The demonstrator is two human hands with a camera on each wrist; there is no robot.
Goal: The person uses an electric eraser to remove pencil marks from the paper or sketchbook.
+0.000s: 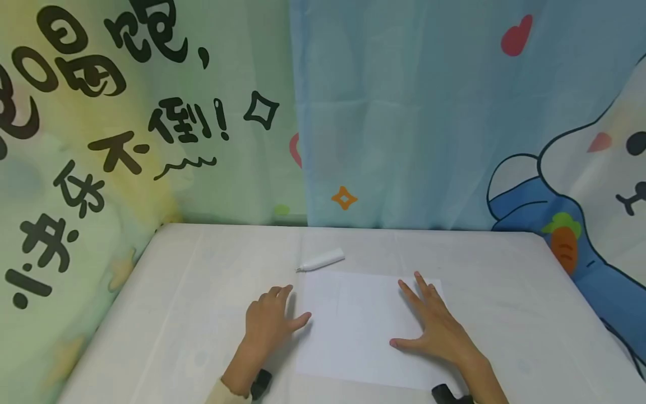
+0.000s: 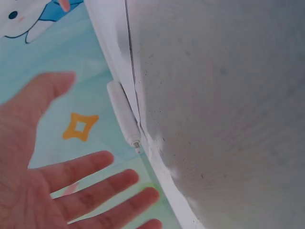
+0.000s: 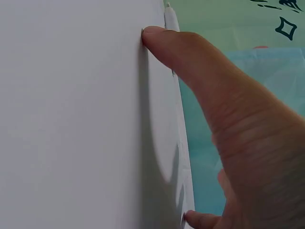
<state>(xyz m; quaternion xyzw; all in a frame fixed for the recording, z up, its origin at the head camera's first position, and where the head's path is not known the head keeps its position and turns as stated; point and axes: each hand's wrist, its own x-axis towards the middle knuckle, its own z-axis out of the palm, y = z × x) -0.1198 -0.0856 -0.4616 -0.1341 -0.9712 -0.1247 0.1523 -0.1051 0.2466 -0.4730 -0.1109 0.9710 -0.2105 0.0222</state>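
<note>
A blank white sheet of paper lies flat on the table between the two hands. Just beyond its far left edge is a thick white pen-like tube, its thin metal tip pointing left. My left hand is at the sheet's left side, fingers spread and holding nothing; in the left wrist view its thumb and fingers stand apart. Over the sheet's right part, my right hand spreads its fingers. In the right wrist view its thumb reaches the white surface, with a shadow beside it.
A white cloth covers the table. Behind it hangs a blue and green curtain with printed lettering and a cartoon animal. Dark wrist-camera mounts sit at both wrists.
</note>
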